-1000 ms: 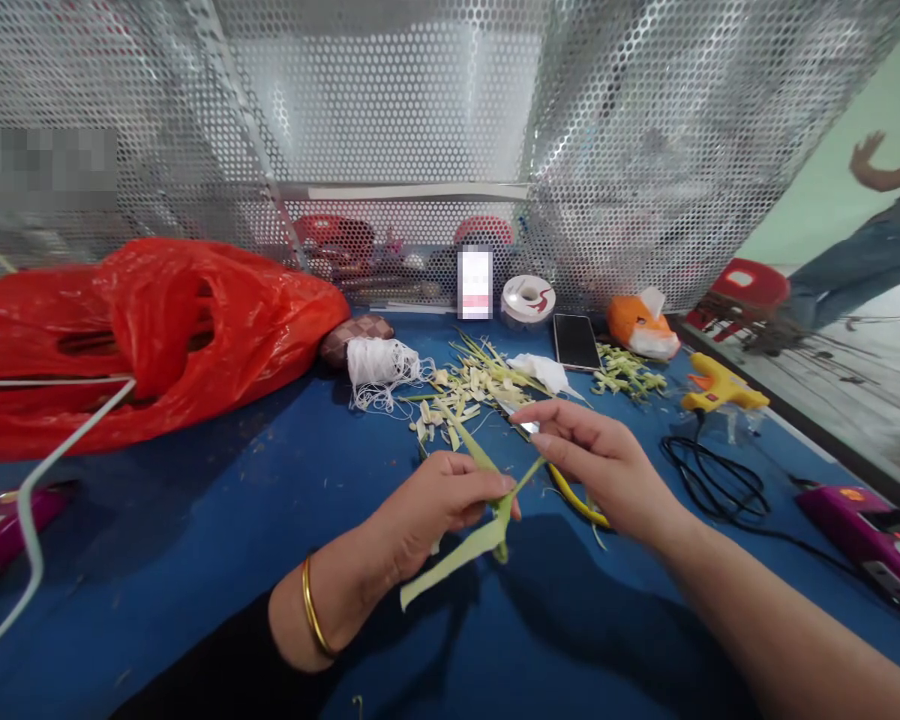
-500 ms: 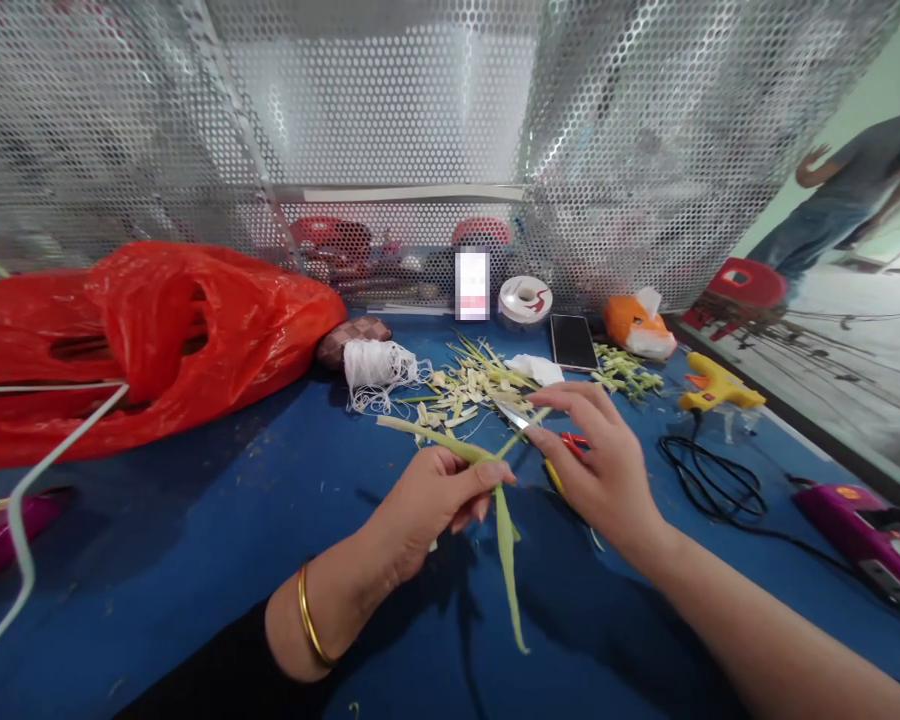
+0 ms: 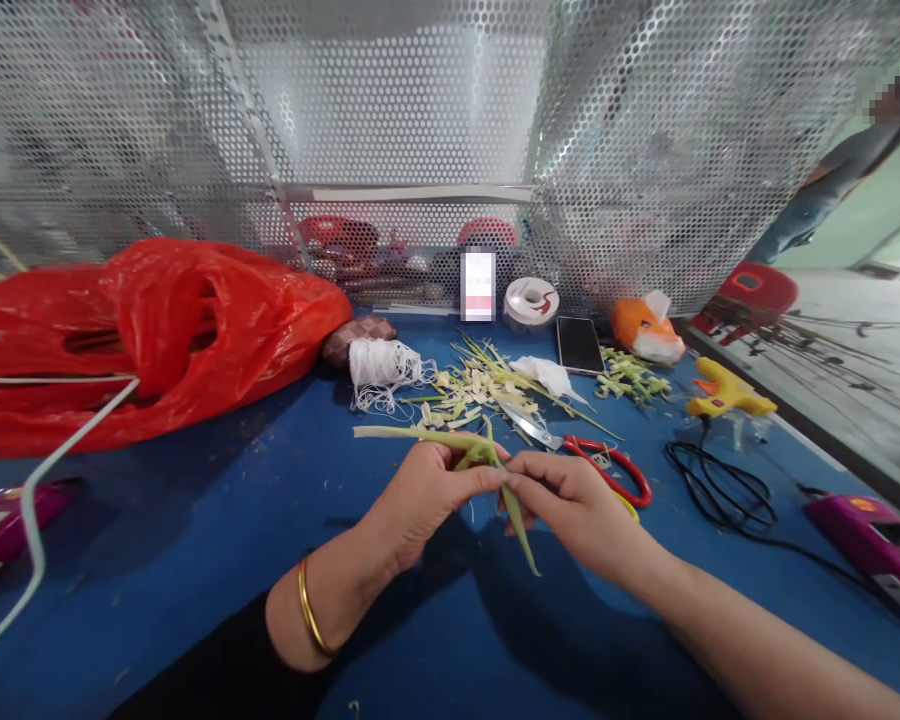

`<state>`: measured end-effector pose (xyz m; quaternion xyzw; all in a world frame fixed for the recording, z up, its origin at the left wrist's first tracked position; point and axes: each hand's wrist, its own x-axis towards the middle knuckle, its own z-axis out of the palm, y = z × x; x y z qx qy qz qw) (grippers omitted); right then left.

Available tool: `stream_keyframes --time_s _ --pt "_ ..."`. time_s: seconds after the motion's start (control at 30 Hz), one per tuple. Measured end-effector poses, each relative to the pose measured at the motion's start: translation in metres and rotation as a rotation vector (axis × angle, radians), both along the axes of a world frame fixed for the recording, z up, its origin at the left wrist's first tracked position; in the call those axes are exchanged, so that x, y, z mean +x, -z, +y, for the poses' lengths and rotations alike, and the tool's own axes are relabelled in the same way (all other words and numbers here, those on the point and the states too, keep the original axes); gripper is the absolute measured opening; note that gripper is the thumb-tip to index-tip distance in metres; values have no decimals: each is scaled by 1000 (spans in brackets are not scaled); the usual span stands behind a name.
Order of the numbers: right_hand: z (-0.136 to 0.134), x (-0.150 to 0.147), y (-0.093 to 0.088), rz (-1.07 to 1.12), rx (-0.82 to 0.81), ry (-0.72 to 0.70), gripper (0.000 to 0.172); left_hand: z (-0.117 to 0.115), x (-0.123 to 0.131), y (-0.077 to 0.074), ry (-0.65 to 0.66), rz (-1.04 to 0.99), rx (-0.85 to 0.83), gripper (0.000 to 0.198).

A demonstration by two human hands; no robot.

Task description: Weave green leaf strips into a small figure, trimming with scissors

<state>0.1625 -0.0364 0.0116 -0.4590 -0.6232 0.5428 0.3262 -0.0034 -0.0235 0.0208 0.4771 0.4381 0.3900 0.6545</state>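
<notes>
My left hand (image 3: 444,490) pinches a folded strip of pale green plant leaf (image 3: 394,434) between thumb and fingers. One end of the strip points left, and another tapers down toward me past my fingertips. My right hand (image 3: 559,495) is closed on the same leaf strip, its fingertips meeting the left thumb. Just beyond the right hand lie scissors (image 3: 630,470) with red handles, their blades pointing away to the left. Behind them spreads a pile of cut leaf pieces (image 3: 476,385). What sits between the touching fingertips is partly hidden.
A red plastic bag (image 3: 270,310) fills the left. White string (image 3: 379,362), a tape roll (image 3: 531,300), a dark phone (image 3: 579,345) and an orange tissue pack (image 3: 647,330) stand along the back. A yellow glue gun (image 3: 727,390) with a black cord lies right. A person (image 3: 832,190) is beyond.
My right hand has moved down and left from above the scissors to the leaf strip and closed on it. The strip's hanging end now looks shorter. The person at right has shifted.
</notes>
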Motion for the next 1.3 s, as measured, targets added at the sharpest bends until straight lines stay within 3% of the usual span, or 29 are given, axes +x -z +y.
stream_keyframes --time_s 0.1,0.27,0.37,0.5,0.67,0.87,0.97,1.1,1.3 --pt "1 3 0 -88 144 29 22 0 0 -2 -15 24 45 18" --pt "-3 5 -1 -449 652 82 22 -2 2 -2 -45 142 149 6" --pt "-7 5 -3 -595 777 81 23 -2 3 2 -51 151 169 6" --pt "-10 4 -8 -580 696 -3 20 -1 4 5 -102 191 117 14" --pt "-10 4 -14 -413 463 -17 23 4 2 3 -111 153 -7 18" --pt "-9 6 -14 -135 293 -30 29 8 -2 4 -116 145 -1 18" --pt "-10 6 -13 -71 320 -44 29 8 -4 2 -124 183 85 18" --pt "-12 4 -10 -150 482 -92 22 6 -5 -2 -86 233 213 11" --pt "-14 -2 -5 -208 581 -124 20 4 -7 -8 72 138 -33 25"
